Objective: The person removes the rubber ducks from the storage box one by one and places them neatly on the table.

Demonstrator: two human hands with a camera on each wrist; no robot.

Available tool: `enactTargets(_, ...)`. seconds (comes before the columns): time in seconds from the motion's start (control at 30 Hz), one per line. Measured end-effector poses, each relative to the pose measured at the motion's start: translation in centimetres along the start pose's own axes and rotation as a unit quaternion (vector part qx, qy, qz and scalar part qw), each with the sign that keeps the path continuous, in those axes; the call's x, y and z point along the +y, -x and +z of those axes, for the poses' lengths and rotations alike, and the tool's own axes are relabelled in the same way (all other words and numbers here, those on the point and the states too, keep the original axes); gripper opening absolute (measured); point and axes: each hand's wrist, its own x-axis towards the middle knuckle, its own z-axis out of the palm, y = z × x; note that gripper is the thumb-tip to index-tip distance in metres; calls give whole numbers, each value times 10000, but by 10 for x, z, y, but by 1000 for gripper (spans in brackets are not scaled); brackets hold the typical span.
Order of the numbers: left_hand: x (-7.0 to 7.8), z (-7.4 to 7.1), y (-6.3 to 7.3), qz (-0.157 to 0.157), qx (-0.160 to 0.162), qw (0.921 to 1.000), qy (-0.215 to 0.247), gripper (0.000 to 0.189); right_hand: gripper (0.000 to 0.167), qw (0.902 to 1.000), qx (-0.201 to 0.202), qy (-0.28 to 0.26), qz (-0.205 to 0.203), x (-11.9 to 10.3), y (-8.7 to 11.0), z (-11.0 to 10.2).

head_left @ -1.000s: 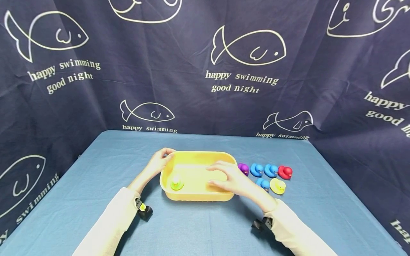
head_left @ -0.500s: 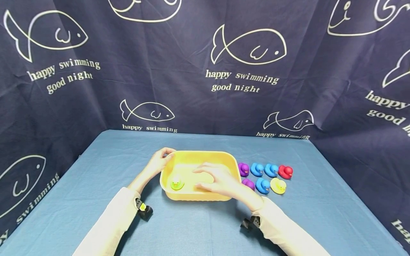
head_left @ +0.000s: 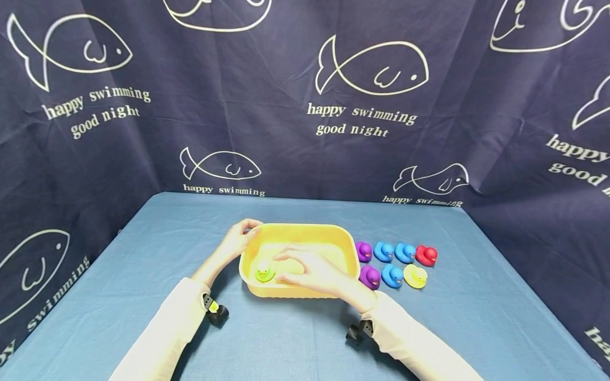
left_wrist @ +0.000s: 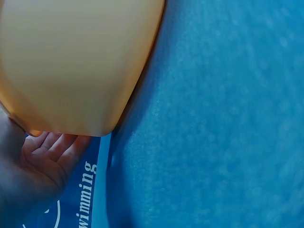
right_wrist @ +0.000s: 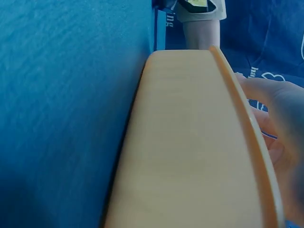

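A yellow plastic basin [head_left: 292, 292] sits on the blue cloth in the middle of the head view. My left hand [head_left: 237, 239] holds its back left corner, thumb at the rim and fingers along the outside. In the left wrist view those fingers lie behind the basin's outer wall [left_wrist: 80, 66]. Inside, near the front left corner, is a yellow-green rubber duck [head_left: 265, 272]. My right hand [head_left: 312, 270] reaches in over the right front rim with thumb and fingers spread, holding nothing, the fingertips just right of the duck. The basin wall partly hides this hand in the right wrist view.
Right of the basin, several rubber ducks stand in two rows: purple ducks [head_left: 369, 277], blue ducks [head_left: 393, 275], a red duck [head_left: 426, 255] and a yellow duck [head_left: 415, 276]. A dark fish-print curtain [head_left: 286, 106] rises behind the table [head_left: 281, 338].
My right hand has moved left across the basin, from its right side to beside the yellow-green duck. The front purple duck has come into view. My left hand stays at the corner.
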Motion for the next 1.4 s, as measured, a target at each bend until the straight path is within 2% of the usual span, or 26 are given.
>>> enactTargets(0.47, -1, 1, -1, 18, -20, 10000, 7, 25, 33, 9995, -303, 99, -50, -1, -15, 16)
enactTargets(0.73, -2, 0, -1, 28, -66, 9999, 101, 26, 35, 9994, -309, 62, -128, 1, -28, 23)
enactTargets(1.17, 0, 0, 0, 105, -93, 9999, -5, 26, 37, 9993, -279, 5, 230, 4, -33, 28)
enactTargets(1.4, -2, 0, 0, 86, -63, 9999, 122, 26, 44, 9976, -425, 131, 523, 2, -35, 30)
